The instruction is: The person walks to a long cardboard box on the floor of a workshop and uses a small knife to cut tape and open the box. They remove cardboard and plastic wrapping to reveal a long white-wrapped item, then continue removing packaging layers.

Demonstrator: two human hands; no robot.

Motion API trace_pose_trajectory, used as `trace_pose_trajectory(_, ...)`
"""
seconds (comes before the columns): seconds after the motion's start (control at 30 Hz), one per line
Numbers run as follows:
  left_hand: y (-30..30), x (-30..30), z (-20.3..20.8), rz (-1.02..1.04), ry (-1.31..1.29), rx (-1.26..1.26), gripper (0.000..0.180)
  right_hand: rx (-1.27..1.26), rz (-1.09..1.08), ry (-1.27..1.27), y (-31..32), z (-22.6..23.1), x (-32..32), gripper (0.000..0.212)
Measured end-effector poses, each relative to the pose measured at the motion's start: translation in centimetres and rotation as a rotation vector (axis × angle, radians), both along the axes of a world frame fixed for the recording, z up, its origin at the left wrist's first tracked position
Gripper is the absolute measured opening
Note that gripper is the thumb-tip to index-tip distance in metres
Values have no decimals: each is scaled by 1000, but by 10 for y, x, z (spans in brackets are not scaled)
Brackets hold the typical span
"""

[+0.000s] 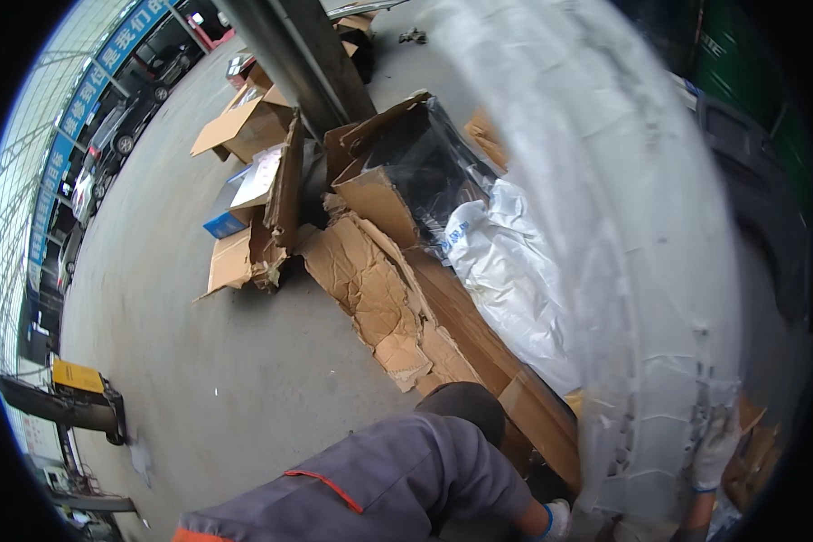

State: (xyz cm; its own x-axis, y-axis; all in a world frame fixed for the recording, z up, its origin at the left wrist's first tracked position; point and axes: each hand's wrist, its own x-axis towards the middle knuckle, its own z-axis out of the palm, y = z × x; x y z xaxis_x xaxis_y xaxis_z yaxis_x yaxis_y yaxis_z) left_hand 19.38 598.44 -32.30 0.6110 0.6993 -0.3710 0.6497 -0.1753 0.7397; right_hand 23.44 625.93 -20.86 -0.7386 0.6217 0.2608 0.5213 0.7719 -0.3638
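Note:
A long, curved white panel (646,262) in translucent wrapping rises close in front of me, slanting up toward the far left and blurred by motion. My right hand (718,456), in a white glove with a blue cuff, is closed on its right edge near the lower end. At the bottom of the picture my left hand (559,520), gloved the same way, is closed at the panel's lower left edge. Its fingers are partly hidden. Beside the panel, a white plastic bag (510,262) lies over a long open cardboard box (479,334).
Clear film covers a dark part (434,158) in the box by a metal post (303,63). Torn cartons (248,126) and a blue-and-white box (235,212) lie left. A yellow-topped lift arm (77,375) stands far left. Parked cars (122,131) line the hall.

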Motion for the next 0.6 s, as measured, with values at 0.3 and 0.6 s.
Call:
trace_pose_trajectory(0.3,-19,-51,4,217,20,-5,42,-209,550,114,-178,41,-291,20)
trace_pose_trajectory(0.6,-37,-96,13,340,51,17,42,-317,741,-117,-336,33,-553,60)
